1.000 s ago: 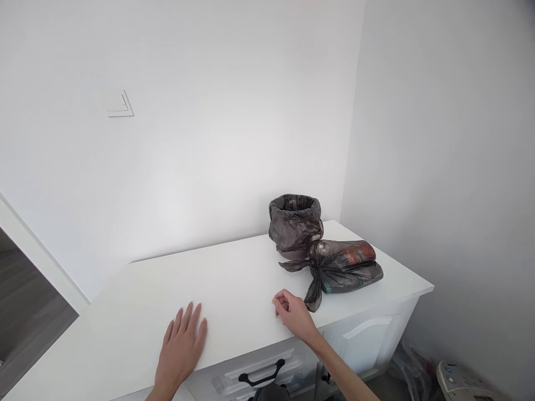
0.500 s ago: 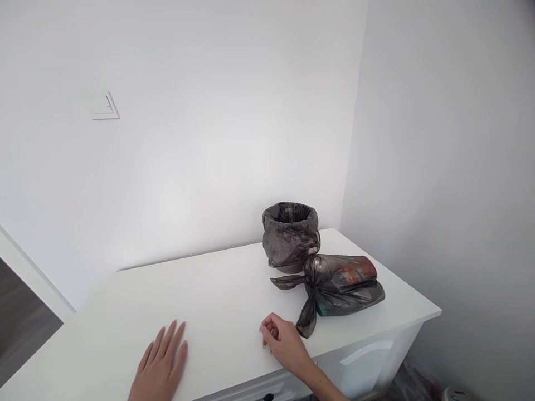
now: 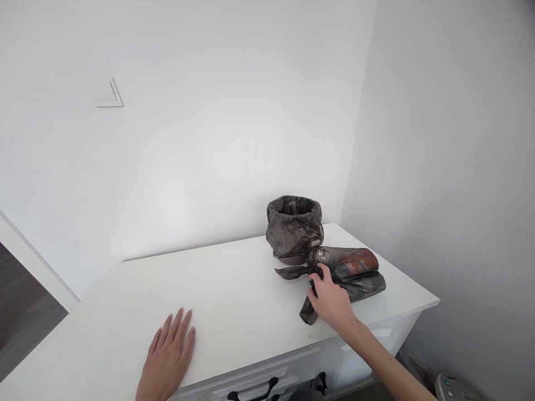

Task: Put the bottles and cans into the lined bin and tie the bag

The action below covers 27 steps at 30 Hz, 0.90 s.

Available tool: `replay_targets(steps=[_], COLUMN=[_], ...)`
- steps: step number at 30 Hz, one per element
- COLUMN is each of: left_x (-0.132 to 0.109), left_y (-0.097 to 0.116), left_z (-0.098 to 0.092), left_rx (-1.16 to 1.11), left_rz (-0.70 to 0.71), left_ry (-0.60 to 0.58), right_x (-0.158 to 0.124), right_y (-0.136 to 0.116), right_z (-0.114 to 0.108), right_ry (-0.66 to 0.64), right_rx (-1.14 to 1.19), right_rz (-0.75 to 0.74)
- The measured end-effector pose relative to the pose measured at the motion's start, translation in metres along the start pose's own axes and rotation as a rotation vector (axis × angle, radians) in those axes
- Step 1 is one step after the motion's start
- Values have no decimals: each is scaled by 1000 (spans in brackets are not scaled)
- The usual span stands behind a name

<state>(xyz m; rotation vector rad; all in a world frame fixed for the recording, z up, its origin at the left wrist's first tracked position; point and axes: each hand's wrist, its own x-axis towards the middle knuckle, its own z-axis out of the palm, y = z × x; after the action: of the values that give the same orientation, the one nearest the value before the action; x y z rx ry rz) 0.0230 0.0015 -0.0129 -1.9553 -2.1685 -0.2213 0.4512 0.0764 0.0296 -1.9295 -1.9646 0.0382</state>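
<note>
On the white dresser top [image 3: 234,295] lies a tied, dark see-through garbage bag [image 3: 353,270] with several items inside, one of them red-orange. Its knot is toward the left, partly covered by my right hand [image 3: 332,303], whose fingers curl around it. The two tied ends stick out left and toward the front. My left hand [image 3: 167,356] rests flat and open near the front edge, holding nothing. Just behind the tied bag stands a small bin lined with a dark garbage bag [image 3: 293,236], its mouth upward.
White walls [image 3: 234,156] rise behind and to the right of the dresser. A light switch [image 3: 111,96] is on the back wall. Black handles [image 3: 254,392] are on the dresser front. Low on the right, a pale rounded object [image 3: 455,387] stands on the floor.
My right hand has moved right and away from me, from the bare surface onto the bag's knot. My left hand stays flat on the dresser. The view has shifted slightly.
</note>
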Motion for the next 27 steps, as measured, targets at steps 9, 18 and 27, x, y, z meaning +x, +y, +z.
replay_targets(steps=[9,18,27], left_x=[-2,-4,-39], left_y=[-5,-7,58], left_z=[5,10,-17], left_rx=[-37,-131,-636], left_rz=[0,8,292], left_ry=[20,85,240], right_x=[-4,-48,-78], right_y=[-9,-43,-111], right_z=[15,32,20], right_ry=[-96,53,-111], right_rx=[-144,109,600], right_rz=[-29,-271,-590])
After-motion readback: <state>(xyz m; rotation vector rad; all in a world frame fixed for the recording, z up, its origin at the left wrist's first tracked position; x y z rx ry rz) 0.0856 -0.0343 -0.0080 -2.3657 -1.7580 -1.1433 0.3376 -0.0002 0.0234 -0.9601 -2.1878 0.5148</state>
